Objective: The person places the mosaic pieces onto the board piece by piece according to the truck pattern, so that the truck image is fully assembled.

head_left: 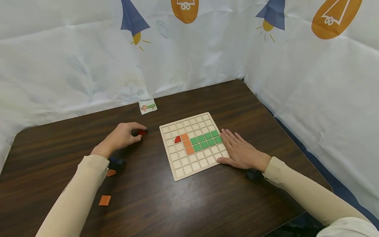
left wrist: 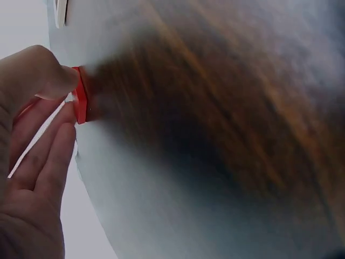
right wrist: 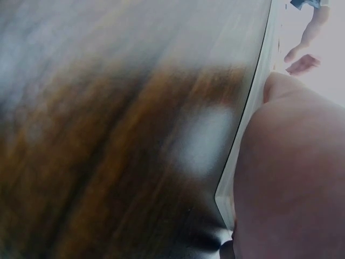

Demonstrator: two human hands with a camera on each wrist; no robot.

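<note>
My left hand (head_left: 122,139) pinches a red tile (head_left: 141,132) between thumb and fingers, left of the board. In the left wrist view the red tile (left wrist: 81,96) is seen nearly edge-on at the fingertips. A pale wooden grid board (head_left: 179,172) lies in the middle of the table. Set in its squares are a red quarter-round tile (head_left: 177,139), a column of orange tiles (head_left: 187,143) and two rows of green tiles (head_left: 204,144). With fingers extended, my right hand (head_left: 240,151) rests against the board's right edge.
One loose orange tile (head_left: 105,200) lies on the dark wooden table (head_left: 142,204), and another orange tile (head_left: 111,172) is partly hidden by the left wrist. Near the back edge sits a small pattern card (head_left: 148,107). White printed curtains (head_left: 189,62) stand behind and to the right.
</note>
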